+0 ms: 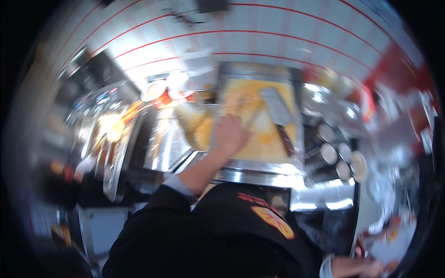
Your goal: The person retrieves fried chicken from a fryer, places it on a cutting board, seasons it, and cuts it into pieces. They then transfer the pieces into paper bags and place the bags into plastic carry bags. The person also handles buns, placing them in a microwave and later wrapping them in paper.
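My left hand (231,133) rests over the left part of a yellow-stained cutting board (259,146), thumb apart from the fingers, with nothing visible in its grasp. On the board's right half lies a cleaver (276,106), its brown handle pointing towards me. A thin grey streak or strip (254,114) crosses the board by my fingertips; blur hides what it is. Far off to the lower right, my right hand (370,269) is at the lower edge of a white printed bag (393,243). Blur leaves its grip unclear.
Left of the board stands a translucent container (200,127) with yellow contents. Beyond it are metal trays (161,142) and a brightly lit food counter (113,130), where another person (62,184) works. Several metal-topped canisters (328,153) and a shiny steel surface (323,194) lie right.
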A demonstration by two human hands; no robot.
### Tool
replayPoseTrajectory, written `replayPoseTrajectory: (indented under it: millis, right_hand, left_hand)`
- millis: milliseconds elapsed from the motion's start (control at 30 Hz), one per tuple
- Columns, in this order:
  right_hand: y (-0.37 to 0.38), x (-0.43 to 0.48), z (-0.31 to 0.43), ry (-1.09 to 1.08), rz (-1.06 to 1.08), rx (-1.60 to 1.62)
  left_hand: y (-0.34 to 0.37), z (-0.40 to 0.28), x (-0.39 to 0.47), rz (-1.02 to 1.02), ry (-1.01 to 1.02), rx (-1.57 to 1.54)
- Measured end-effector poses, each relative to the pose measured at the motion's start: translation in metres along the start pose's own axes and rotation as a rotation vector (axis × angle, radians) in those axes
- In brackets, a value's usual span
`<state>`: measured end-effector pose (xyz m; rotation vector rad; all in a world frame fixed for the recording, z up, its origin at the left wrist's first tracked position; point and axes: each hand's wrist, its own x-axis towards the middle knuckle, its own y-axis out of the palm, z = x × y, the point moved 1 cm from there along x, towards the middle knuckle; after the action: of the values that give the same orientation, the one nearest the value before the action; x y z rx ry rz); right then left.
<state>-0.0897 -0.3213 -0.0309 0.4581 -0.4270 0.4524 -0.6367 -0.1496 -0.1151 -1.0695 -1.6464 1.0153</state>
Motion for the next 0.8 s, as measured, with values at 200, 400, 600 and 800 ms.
replayPoseTrajectory:
  millis: [200,400,600,800]
  right_hand:
    - [-0.044,0.025,-0.041,-0.114,-0.075,-0.302]
    - [-0.088,0.057,-0.034,-0.347,-0.319,-0.561]
    - [-0.017,0.036,0.030,-0.724,-0.612,-0.555]
    - [0.192,-0.129,-0.007,0.232,0.360,-0.326]
  left_hand:
    - [0.023,0.022,-0.010,0.064,-0.094,-0.117]
    - [0.034,0.037,0.015,0.092,-0.213,-0.395]
    - [0.030,0.209,0.101,-0.786,-0.812,-0.687]
    - [0.070,0.287,0.147,-0.685,-0.843,-0.443]
